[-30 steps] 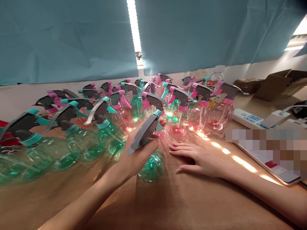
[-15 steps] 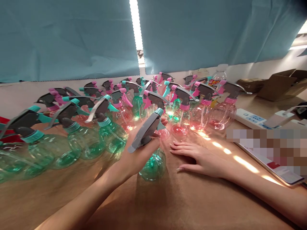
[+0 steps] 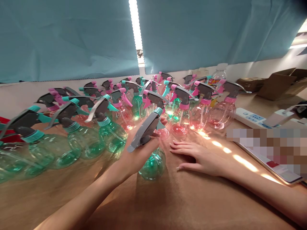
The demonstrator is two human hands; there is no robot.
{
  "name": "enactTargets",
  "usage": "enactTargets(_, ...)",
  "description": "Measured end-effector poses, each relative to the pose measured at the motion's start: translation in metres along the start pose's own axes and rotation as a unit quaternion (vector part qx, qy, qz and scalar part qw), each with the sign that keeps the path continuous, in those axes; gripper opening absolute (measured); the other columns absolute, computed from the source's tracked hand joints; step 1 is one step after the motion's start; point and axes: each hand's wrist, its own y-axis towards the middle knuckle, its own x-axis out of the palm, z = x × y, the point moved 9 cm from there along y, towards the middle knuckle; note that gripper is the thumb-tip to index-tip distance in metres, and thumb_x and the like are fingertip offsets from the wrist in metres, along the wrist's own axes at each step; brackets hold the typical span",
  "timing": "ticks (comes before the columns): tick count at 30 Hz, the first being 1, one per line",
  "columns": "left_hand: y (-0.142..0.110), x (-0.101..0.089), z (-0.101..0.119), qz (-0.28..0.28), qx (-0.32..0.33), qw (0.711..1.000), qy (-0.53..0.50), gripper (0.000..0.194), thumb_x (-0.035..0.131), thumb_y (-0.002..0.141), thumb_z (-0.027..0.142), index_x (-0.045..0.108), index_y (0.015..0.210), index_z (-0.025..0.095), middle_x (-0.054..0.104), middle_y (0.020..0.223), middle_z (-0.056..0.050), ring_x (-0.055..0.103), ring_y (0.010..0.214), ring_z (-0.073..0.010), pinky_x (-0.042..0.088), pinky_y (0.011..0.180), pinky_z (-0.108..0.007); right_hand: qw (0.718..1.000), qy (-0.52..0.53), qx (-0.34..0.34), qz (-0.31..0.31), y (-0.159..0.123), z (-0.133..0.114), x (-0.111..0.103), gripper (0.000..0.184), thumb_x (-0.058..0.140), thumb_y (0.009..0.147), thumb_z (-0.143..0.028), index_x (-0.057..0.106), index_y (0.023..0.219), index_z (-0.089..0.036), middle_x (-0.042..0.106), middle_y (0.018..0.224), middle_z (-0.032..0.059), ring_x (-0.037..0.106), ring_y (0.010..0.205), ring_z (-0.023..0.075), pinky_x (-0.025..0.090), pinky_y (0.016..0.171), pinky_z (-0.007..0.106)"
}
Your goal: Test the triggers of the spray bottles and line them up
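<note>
My left hand (image 3: 135,156) is closed around the neck of a green spray bottle (image 3: 153,166), just below its grey and teal trigger head. The bottle stands upright on the brown table (image 3: 153,207); the hand covers its collar and upper body. To the right, my right hand (image 3: 199,158) lies flat on the table with fingers stretched out, holding nothing. Nearest to it stands a pink spray bottle (image 3: 180,123) with a pink collar. Left of my left hand is another green spray bottle (image 3: 111,137), one of several with teal collars.
Several more pink and green spray bottles fill the back of the table. At the right are a phone (image 3: 285,172) with a blurred screen, a white power strip (image 3: 250,117) with plugs, and an open cardboard box (image 3: 275,84). A blue cloth (image 3: 72,38) hangs behind.
The whole view has shifted slightly, so everything appears a little further right than one second ago. Both hands keep the same pose, the left still around the green spray bottle.
</note>
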Motion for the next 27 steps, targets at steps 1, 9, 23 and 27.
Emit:
enactTargets(1, 0.000, 0.000, 0.000, 0.000, -0.004, 1.000, 0.000, 0.035, 0.055, 0.082, 0.019, 0.066, 0.114, 0.026, 0.073, 0.106, -0.001, 0.068, 0.100, -0.0227, 0.051, 0.089, -0.036, 1.000, 0.000, 0.001, 0.000, 0.000, 0.000, 0.000, 0.063, 0.060, 0.087, -0.058, 0.053, 0.139, -0.024, 0.045, 0.150, 0.0065, 0.041, 0.139, 0.0289, 0.033, 0.116, 0.049)
enactTargets(9, -0.002, -0.004, -0.005, 0.006, -0.047, 0.999, 0.018, 0.039, 0.056, 0.076, 0.019, 0.066, 0.113, 0.026, 0.074, 0.089, -0.001, 0.069, 0.089, -0.0254, 0.051, 0.086, -0.042, 1.000, -0.012, -0.005, -0.001, 0.001, -0.004, -0.002, 0.061, 0.057, 0.088, -0.058, 0.054, 0.139, -0.023, 0.046, 0.149, 0.0066, 0.042, 0.138, 0.0282, 0.035, 0.115, 0.048)
enactTargets(23, 0.000, -0.014, -0.005, 0.034, -0.058, 0.996, 0.057, 0.005, 0.058, 0.068, 0.027, 0.061, 0.069, 0.023, 0.054, 0.060, 0.003, 0.048, 0.056, -0.0166, 0.039, 0.056, -0.031, 0.999, -0.030, -0.005, -0.013, 0.001, -0.006, -0.001, 0.062, 0.055, 0.090, -0.059, 0.053, 0.139, -0.021, 0.045, 0.150, 0.0065, 0.040, 0.140, 0.0279, 0.034, 0.116, 0.048)
enactTargets(27, 0.000, -0.014, -0.005, 0.027, -0.056, 0.997, 0.048, 0.009, 0.058, 0.069, 0.026, 0.064, 0.075, 0.023, 0.058, 0.064, 0.002, 0.050, 0.057, -0.0168, 0.040, 0.055, -0.030, 1.000, -0.026, -0.002, -0.012, 0.001, -0.007, -0.003, 0.062, 0.056, 0.089, -0.057, 0.053, 0.139, -0.021, 0.046, 0.149, 0.0070, 0.040, 0.140, 0.0280, 0.035, 0.115, 0.048)
